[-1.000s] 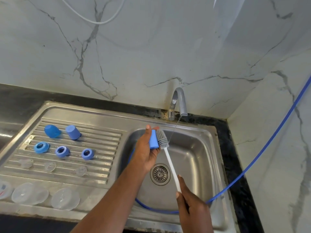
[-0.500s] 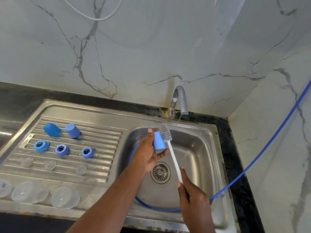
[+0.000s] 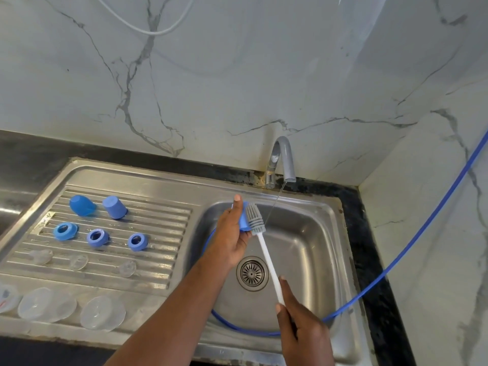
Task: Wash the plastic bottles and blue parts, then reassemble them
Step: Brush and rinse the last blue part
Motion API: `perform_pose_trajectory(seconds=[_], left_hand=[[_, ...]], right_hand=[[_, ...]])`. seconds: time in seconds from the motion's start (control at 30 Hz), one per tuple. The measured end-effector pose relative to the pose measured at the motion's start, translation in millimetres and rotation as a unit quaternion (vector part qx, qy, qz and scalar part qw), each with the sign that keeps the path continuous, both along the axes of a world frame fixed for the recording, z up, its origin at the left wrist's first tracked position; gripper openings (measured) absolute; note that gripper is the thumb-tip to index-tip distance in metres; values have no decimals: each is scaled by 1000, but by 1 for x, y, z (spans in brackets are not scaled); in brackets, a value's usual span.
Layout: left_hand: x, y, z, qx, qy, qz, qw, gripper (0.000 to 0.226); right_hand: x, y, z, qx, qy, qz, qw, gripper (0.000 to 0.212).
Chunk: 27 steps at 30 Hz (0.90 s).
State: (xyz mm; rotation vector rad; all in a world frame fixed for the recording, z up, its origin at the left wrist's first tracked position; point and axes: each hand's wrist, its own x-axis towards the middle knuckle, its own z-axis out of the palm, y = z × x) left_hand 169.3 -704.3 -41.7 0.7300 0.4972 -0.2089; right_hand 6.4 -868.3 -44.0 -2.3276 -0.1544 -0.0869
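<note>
Over the sink basin (image 3: 311, 249) my left hand (image 3: 232, 239) grips a blue cap (image 3: 244, 223). My right hand (image 3: 303, 331) holds the white handle of a bottle brush (image 3: 266, 257); its grey bristle head (image 3: 254, 219) lies against the cap. On the ribbed drainboard (image 3: 163, 249) lie two more blue caps (image 3: 81, 206) (image 3: 115, 207), three blue rings (image 3: 64, 231) (image 3: 97, 238) (image 3: 137, 241) and three clear teats (image 3: 41, 256). Clear plastic bottles (image 3: 103, 313) (image 3: 47, 305) stand at the drainboard's front edge.
A grey tap (image 3: 285, 159) lets a thin stream of water fall into the basin. A blue hose (image 3: 396, 262) comes down from the right wall and curls round the basin floor near the drain (image 3: 252, 273). Marble walls close the back and right.
The brush head has slid along the blue cap, and my left hand has turned the cap slightly. My right hand has shifted a little with the handle.
</note>
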Motion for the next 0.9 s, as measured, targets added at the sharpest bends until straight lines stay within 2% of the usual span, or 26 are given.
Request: perform_pose_trajectory(seconds=[0.2, 0.37, 0.5, 0.7, 0.83, 0.9], left_hand=[[-7, -10, -6, -11, -23, -11, 1000, 54], [3, 8, -10, -9, -4, 39, 999, 68], [-6, -6, -9, 19, 0, 28, 999, 69], [0, 9, -9, -16, 7, 15, 1000, 56], [-8, -6, -5, -20, 38, 0, 999, 43], [-5, -7, -3, -44, 42, 7, 998, 45]], right_hand=[[23, -3, -4, 1, -8, -49, 999, 55], [-7, -5, -2, 10, 15, 4, 1000, 49], [19, 0, -9, 8, -1, -40, 999, 58], [-7, -4, -3, 5, 28, 9, 1000, 56], [16, -3, -7, 11, -2, -36, 999, 58], [13, -1, -5, 11, -10, -31, 999, 56]])
